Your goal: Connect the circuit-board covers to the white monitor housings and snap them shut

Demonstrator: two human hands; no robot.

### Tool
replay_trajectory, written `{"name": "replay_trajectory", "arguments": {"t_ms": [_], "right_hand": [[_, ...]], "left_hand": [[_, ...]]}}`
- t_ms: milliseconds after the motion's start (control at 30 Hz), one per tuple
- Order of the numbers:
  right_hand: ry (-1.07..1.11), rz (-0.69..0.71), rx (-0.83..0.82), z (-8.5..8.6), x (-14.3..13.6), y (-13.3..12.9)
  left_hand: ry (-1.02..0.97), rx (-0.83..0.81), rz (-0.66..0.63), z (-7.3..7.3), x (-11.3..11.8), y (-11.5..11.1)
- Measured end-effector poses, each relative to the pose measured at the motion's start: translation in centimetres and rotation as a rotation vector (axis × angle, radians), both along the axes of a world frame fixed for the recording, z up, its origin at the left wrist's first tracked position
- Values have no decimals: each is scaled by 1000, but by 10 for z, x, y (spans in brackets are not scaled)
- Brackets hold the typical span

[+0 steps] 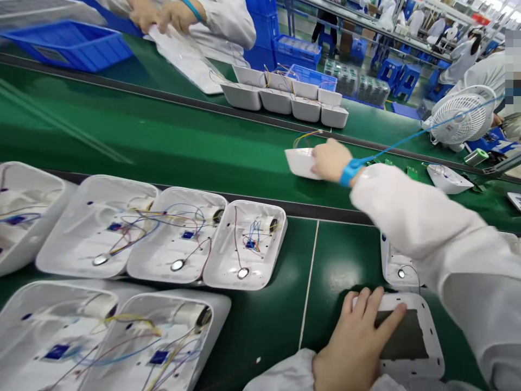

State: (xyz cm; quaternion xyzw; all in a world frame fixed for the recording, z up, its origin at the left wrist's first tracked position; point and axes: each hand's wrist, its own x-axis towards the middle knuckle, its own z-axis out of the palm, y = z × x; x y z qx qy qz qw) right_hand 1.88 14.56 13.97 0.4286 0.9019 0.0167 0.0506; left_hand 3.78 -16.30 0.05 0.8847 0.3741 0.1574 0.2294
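Observation:
My right hand (331, 161), with a blue strap at the wrist, reaches over the green belt (183, 146). Its fingers are closed on the edge of a white housing (302, 162) with thin wires sticking up. Nearer to me, my left hand (358, 336) lies with spread fingers on a white frame (433, 336) with a dark grey screen (407, 334). Just behind that frame is an open white housing (394, 266) with a round metal disc, partly covered by my right sleeve.
Several open white housings (244, 244) with wires fill the left side. Across the belt stand more housings (277, 100), a blue bin (69, 46) and a fan (462, 117). Another person's hands (163, 15) hold a white bag. A wired housing (449, 178) lies at the right.

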Motion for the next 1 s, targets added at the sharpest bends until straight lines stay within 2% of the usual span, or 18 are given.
{"name": "replay_trajectory", "arguments": {"t_ms": [100, 167, 233, 300, 433, 533, 633, 733, 800, 900, 1000], "right_hand": [[-105, -123, 127, 24, 65, 25], [-99, -194, 179, 33, 106, 46], [-85, -256, 204, 35, 136, 69], [-66, -333, 225, 31, 155, 95], [-21, -439, 233, 12, 165, 151], [17, -461, 219, -7, 157, 187], [56, -447, 216, -24, 143, 210], [79, -418, 203, -36, 134, 216], [75, -377, 184, -37, 136, 210], [14, -318, 105, -27, 156, 191], [-113, -313, -35, -6, 198, 165]], "left_hand": [[-7, -1, -8, -1, -1, 0], [-9, 5, -11, 0, -2, 1], [3, 8, -15, 1, -2, 2], [30, 20, -16, 2, -3, 3], [40, 144, 0, -2, -3, 4], [31, 293, 72, -9, -2, 2], [32, 377, 144, -13, 0, 3], [21, 417, 170, -13, 1, 5], [27, 450, 187, -13, 0, 6], [38, 445, 184, -15, 0, 7], [26, 386, 153, -20, 0, 8]]}}
